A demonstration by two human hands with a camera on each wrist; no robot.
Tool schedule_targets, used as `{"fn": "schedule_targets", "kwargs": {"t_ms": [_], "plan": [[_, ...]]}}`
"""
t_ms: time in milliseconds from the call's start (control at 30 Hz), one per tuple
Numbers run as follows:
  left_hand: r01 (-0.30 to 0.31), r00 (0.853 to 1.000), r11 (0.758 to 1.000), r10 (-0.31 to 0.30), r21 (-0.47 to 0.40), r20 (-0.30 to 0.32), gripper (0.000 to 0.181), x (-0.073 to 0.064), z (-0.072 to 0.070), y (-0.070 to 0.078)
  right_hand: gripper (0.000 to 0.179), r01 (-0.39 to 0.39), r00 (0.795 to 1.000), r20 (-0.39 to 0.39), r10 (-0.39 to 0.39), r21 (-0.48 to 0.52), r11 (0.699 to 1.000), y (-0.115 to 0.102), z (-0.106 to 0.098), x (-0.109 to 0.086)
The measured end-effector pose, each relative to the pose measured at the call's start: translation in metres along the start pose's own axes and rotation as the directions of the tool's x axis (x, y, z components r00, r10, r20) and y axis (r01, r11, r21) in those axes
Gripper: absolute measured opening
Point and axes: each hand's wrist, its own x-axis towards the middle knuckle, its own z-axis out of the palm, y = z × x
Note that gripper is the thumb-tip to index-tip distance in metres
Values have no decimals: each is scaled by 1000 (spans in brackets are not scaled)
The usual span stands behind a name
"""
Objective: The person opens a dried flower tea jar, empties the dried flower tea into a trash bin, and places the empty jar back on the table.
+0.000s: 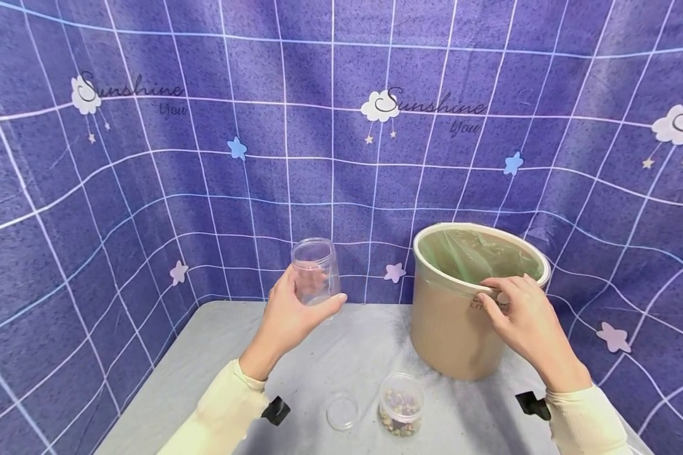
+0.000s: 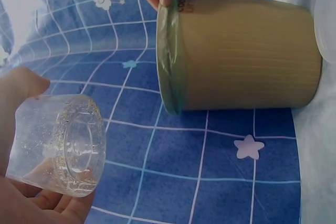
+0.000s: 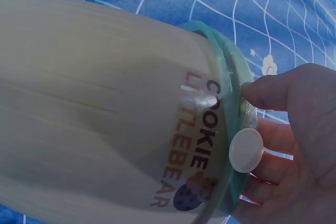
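Two hands are occupied: a clear jar (image 1: 321,278) is gripped round its side by the left hand (image 1: 295,316), roughly upright above the table (image 1: 216,354), apparently so its mouth is left uncovered. The bin (image 1: 452,335) is held at its lined rim by the right hand (image 1: 520,313), probably for steadiness. Nearer the person, a round clear lid (image 1: 342,411) and a small tub (image 1: 401,404) of multicoloured pieces are set down, seemingly within reach.

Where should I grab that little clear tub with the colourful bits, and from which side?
I'd grip the little clear tub by opposite sides of its round wall, coming from the near side. It looks upright; the bin stands beyond it to the right, and the clear lid lies flat to its left.
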Motion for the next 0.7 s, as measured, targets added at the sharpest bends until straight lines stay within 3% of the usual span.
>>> {"fn": "schedule_targets", "kwargs": {"t_ms": [300, 700], "plan": [[-8, 1000, 998, 8, -54, -3, 58, -8, -8, -15, 25, 14, 1000, -13, -14, 6, 1000, 0, 0, 1], [52, 999, 998, -52, 43, 13, 58, -30, -6, -48, 25, 5, 1000, -29, -5, -5, 1000, -6, -6, 2]]}}
